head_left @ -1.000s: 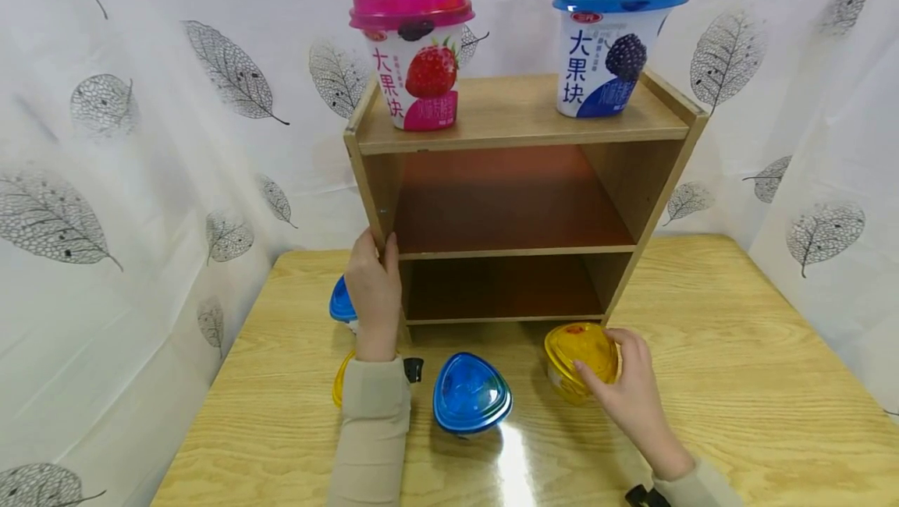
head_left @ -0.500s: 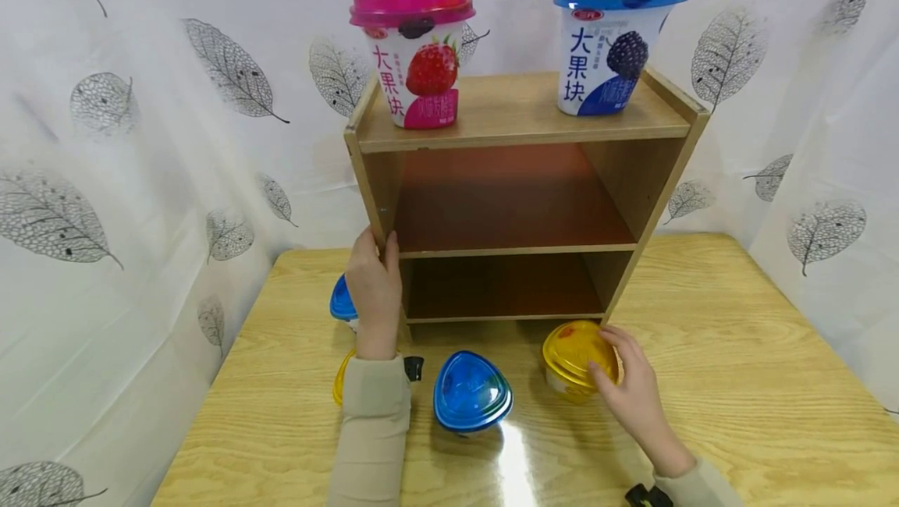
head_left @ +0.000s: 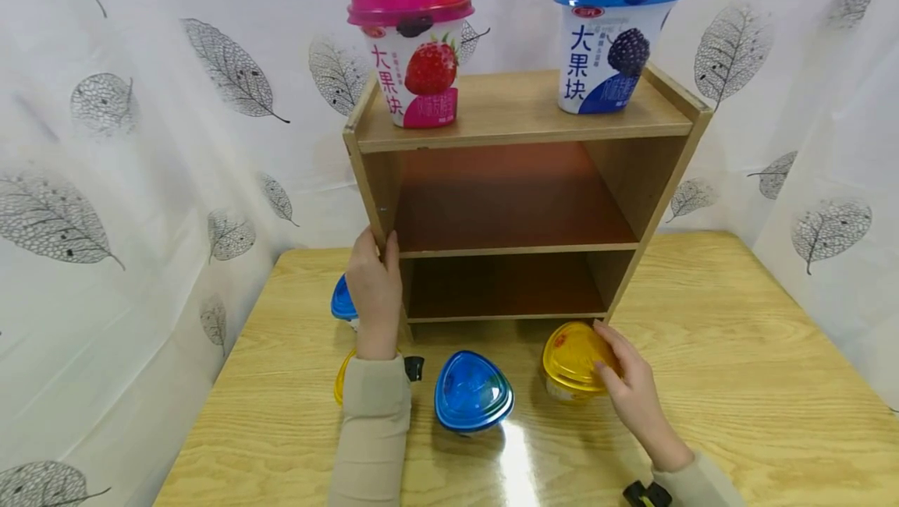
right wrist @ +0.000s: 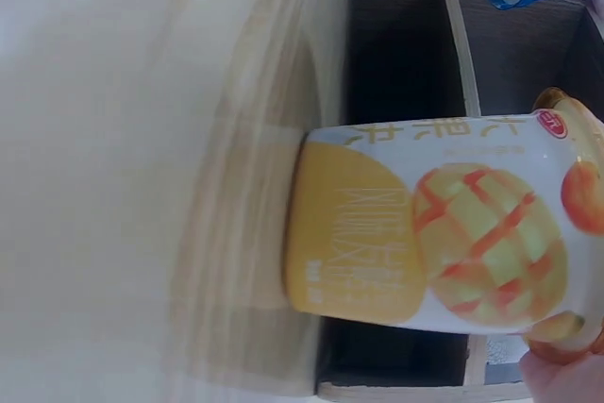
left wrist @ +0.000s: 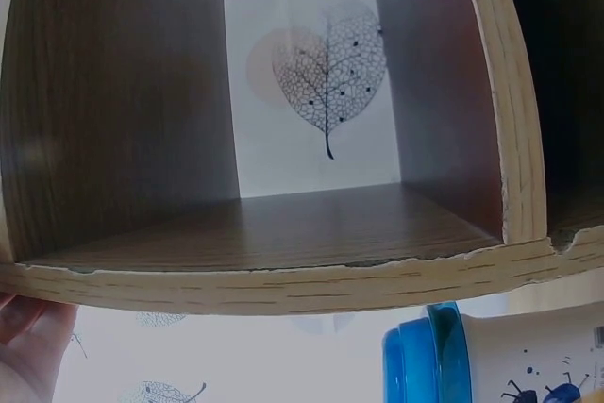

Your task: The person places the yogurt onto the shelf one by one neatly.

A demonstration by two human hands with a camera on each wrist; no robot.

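My left hand (head_left: 375, 288) grips the left side panel of a small wooden shelf unit (head_left: 520, 136), thumb on the front edge. In the left wrist view, fingertips (left wrist: 33, 351) show below that panel. A yogurt cup with a yellow lid (head_left: 576, 359) stands on the table before the shelf's lower right corner. My right hand (head_left: 635, 390) holds it at the lid's right side, thumb and fingers apart around the rim. The right wrist view shows this cup's yellow and white side (right wrist: 434, 228) with fruit pictures. A blue-lidded cup (head_left: 472, 394) stands between my hands.
On the shelf's top board stand a pink-lidded cup (head_left: 416, 47) and a blue-lidded cup with a blackberry picture (head_left: 618, 31). Another blue-lidded cup (head_left: 342, 300) and a yellow-lidded cup (head_left: 342, 378) are partly hidden by my left arm. A leaf-patterned curtain (head_left: 168, 179) hangs behind the wooden table (head_left: 737, 382).
The yellow-lidded cup by my right hand has turned slightly in place, and my right fingers and thumb have shifted a little rightward along its lid. My left hand keeps its hold on the shelf.
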